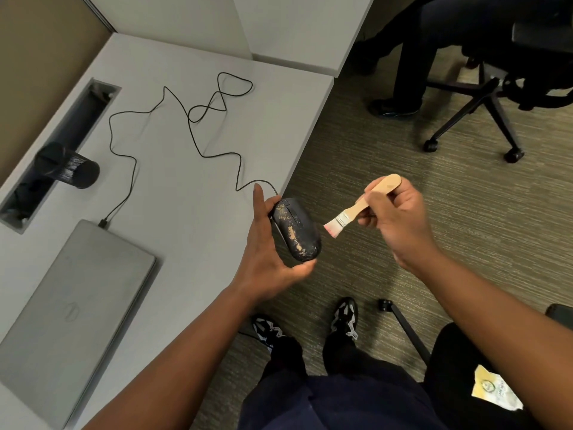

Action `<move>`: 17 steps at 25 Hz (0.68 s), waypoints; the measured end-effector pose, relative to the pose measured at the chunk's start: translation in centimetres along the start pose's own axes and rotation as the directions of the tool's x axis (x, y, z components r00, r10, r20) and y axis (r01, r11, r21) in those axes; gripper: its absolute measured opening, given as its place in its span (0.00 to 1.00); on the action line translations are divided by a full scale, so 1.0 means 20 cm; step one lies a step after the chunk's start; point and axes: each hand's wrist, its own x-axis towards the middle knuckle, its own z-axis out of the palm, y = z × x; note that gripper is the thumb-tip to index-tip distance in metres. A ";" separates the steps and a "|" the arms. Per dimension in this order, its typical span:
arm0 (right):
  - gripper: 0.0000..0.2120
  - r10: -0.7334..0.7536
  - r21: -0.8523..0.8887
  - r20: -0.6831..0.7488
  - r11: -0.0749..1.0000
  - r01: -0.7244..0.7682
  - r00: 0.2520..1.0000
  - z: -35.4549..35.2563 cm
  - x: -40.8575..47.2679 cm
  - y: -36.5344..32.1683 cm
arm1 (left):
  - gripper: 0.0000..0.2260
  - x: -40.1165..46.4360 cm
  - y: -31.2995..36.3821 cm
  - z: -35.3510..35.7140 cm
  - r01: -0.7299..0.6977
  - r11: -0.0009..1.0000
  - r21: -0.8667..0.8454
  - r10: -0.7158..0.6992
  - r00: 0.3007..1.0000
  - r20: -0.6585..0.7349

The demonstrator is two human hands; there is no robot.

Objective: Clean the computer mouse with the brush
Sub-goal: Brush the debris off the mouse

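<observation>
Meanwhile, left hand [266,243] cradling the dusty mouse [296,229], right hand [392,218] pinching the brush [361,204] just beside it.

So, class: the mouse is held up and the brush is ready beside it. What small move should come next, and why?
Probably sweep the brush leftward across the mouse. The bristles sit just off its right edge, apart from it, and tan specks still cover its top. The left hand holds it beyond the desk edge, so debris should fall to the floor.
</observation>
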 end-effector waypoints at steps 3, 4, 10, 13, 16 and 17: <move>0.02 -0.198 -0.246 0.079 0.946 0.211 0.977 0.01 -0.03 0.04 | 0.70 0.00 0.01 0.00 -0.013 1.000 -0.013 0.012 1.000 -0.010; 0.03 -0.230 -0.261 0.089 0.934 0.245 0.969 0.02 -0.04 0.04 | 0.70 0.00 0.01 -0.01 -0.014 1.000 -0.022 0.014 1.000 -0.015; 0.03 -0.207 -0.276 0.175 0.928 0.250 0.963 0.05 -0.03 0.02 | 0.69 -0.01 0.02 -0.01 -0.047 0.996 -0.070 0.044 0.998 -0.048; 0.06 -0.019 -0.342 0.306 0.931 0.128 0.952 0.08 -0.04 0.04 | 0.68 0.00 0.05 0.00 -0.057 0.994 -0.094 0.053 0.998 -0.045; 0.07 0.054 -0.292 0.316 0.955 0.043 0.947 0.10 -0.05 0.06 | 0.67 0.00 0.08 0.00 -0.053 0.991 -0.121 0.048 0.998 -0.048; 0.08 0.061 -0.276 0.309 0.961 0.028 0.949 0.10 -0.06 0.06 | 0.67 0.00 0.08 0.00 -0.046 0.991 -0.122 0.041 0.998 -0.047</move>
